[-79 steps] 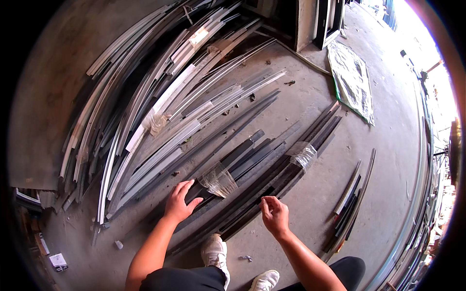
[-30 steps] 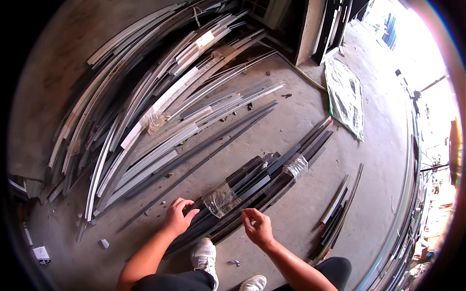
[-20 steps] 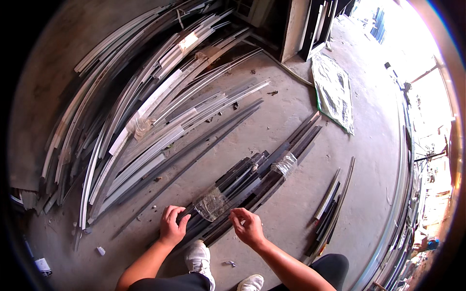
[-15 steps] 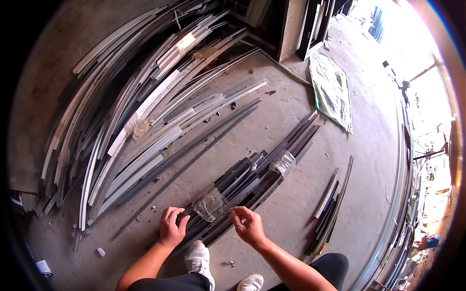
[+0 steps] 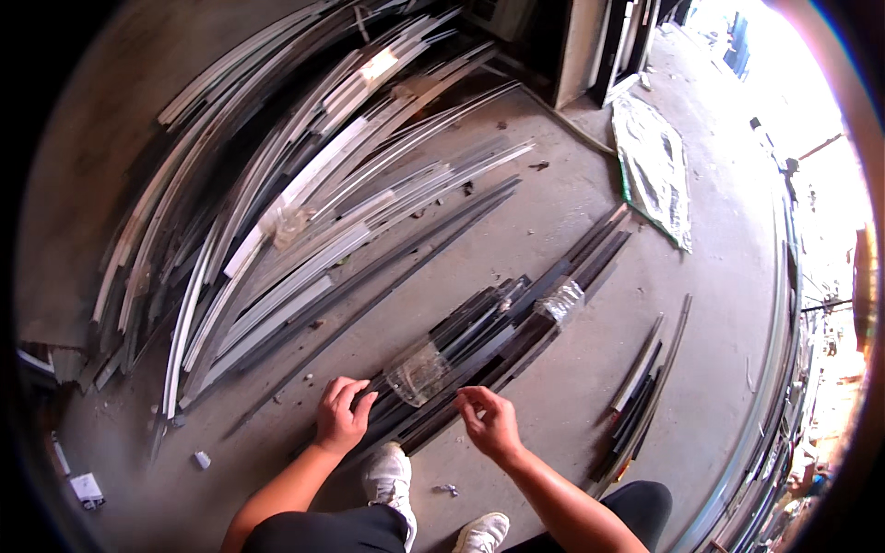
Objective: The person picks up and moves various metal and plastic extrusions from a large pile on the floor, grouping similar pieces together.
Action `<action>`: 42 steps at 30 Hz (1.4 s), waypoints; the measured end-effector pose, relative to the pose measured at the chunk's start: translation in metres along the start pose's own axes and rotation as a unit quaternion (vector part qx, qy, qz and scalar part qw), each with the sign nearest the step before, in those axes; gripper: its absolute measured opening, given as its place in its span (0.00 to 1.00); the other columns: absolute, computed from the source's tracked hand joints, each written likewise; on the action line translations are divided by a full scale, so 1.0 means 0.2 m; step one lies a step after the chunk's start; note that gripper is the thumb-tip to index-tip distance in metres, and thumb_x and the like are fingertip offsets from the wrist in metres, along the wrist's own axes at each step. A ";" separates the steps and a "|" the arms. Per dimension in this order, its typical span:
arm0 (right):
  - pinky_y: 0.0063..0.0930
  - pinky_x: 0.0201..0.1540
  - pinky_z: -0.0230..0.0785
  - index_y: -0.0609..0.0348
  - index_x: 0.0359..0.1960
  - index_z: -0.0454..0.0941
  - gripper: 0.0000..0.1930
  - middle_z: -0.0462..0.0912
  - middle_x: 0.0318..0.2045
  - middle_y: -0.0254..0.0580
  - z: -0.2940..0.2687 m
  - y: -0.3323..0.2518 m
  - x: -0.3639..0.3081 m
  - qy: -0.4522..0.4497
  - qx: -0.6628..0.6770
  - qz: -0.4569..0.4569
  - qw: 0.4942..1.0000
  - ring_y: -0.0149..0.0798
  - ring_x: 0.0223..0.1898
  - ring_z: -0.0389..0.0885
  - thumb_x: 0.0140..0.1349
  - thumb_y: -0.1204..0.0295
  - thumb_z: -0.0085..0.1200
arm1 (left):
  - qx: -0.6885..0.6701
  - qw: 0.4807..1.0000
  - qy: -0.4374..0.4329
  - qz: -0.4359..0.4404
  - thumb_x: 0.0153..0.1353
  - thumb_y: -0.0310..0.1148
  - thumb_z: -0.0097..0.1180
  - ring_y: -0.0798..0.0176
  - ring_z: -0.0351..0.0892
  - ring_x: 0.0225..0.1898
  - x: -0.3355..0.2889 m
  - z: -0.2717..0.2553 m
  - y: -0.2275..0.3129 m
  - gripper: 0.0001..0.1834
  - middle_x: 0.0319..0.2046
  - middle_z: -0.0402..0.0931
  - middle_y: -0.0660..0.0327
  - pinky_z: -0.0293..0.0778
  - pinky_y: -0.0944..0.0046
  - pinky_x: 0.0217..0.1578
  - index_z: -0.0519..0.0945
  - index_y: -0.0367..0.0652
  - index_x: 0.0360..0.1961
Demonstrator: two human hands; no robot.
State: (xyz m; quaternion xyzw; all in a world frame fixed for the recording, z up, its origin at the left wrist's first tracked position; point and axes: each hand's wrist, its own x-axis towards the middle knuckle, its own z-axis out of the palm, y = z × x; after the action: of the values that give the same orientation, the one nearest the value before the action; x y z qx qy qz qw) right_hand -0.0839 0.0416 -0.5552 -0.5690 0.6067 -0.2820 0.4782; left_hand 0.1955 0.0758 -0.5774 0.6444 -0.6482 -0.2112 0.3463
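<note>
A long bundle of dark metal profiles [image 5: 502,343] lies slantwise on the floor before me, bound with clear plastic wrap [image 5: 418,373] near its close end. A shinier band of wrap [image 5: 560,301] goes round it farther up. My left hand [image 5: 342,417] is at the bundle's left side, its fingers curved and the thumb apart, with nothing visible between them. On the other side, my right hand [image 5: 491,425] has thumb and fingertips pinched together at the bundle's right edge. Whatever they may hold is too small to make out.
A large heap of long pale and grey profiles [image 5: 304,194] covers the left side. Several short strips [image 5: 636,405] lie to the right. A silvery plastic sheet [image 5: 653,166] is spread at the far right. My white shoes [image 5: 390,484] stand close to the bundle.
The whole view has shifted, so the floor and bundle appear slightly farther right. Both hands keep nearly the same places beside the bundle, with their finger poses little changed.
</note>
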 end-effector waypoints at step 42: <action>0.48 0.71 0.63 0.57 0.62 0.75 0.29 0.71 0.67 0.47 -0.06 -0.23 0.37 -0.177 -0.399 -0.425 0.793 0.52 0.69 0.68 0.59 0.62 0.62 | 0.021 0.998 0.030 -0.051 0.66 0.30 0.64 0.46 0.87 0.42 -0.09 -0.08 -0.06 0.09 0.41 0.86 0.52 0.82 0.55 0.43 0.87 0.38 0.44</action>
State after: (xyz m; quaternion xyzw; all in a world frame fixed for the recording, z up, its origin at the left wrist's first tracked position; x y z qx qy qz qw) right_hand -0.0666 -0.0411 -0.5285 -0.9498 0.2674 -0.0835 0.1397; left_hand 0.2135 0.0954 -0.5782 0.6898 -0.6082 -0.1950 0.3410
